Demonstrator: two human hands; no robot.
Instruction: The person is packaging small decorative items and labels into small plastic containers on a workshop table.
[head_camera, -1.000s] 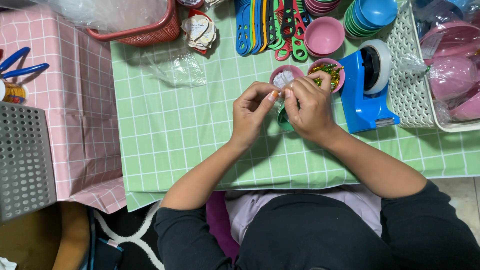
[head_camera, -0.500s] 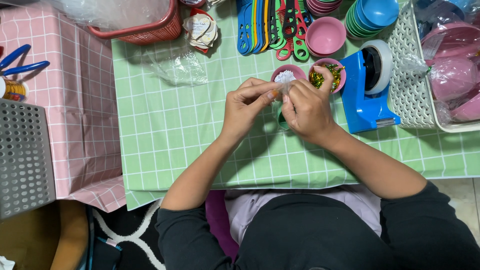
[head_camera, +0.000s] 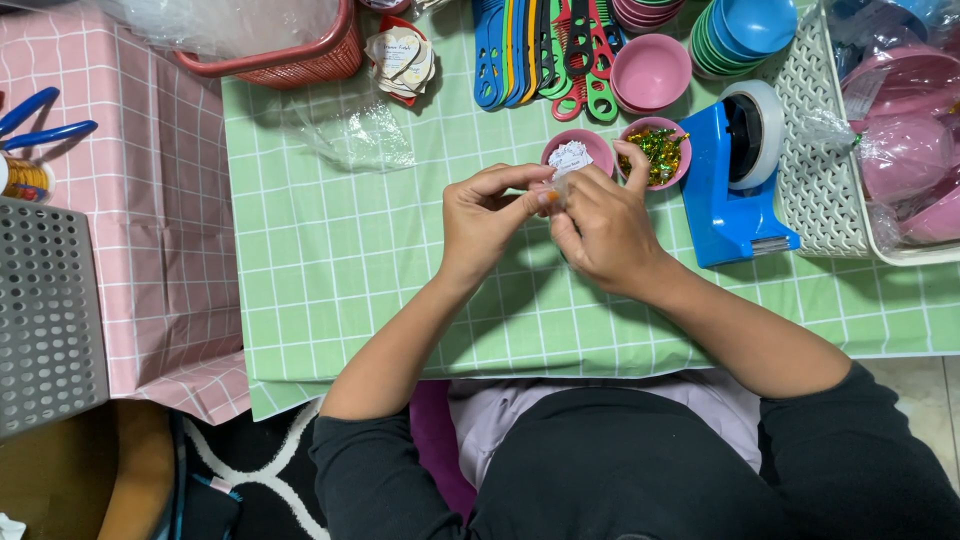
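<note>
Both hands, left hand (head_camera: 487, 220) and right hand (head_camera: 605, 232), have lifted slightly toward the bowls.

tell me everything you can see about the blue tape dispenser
The blue tape dispenser stands on the green checked tablecloth, just right of the right hand without touching it. It looks like glossy moulded plastic: a heavy base with a flat front foot toward the person and a raised back that carries a white roll of tape on a dark hub. The cutter end sits low at the front. Its right side is close against the white lattice basket; a pink bowl of shiny bits lies to its left.
</note>
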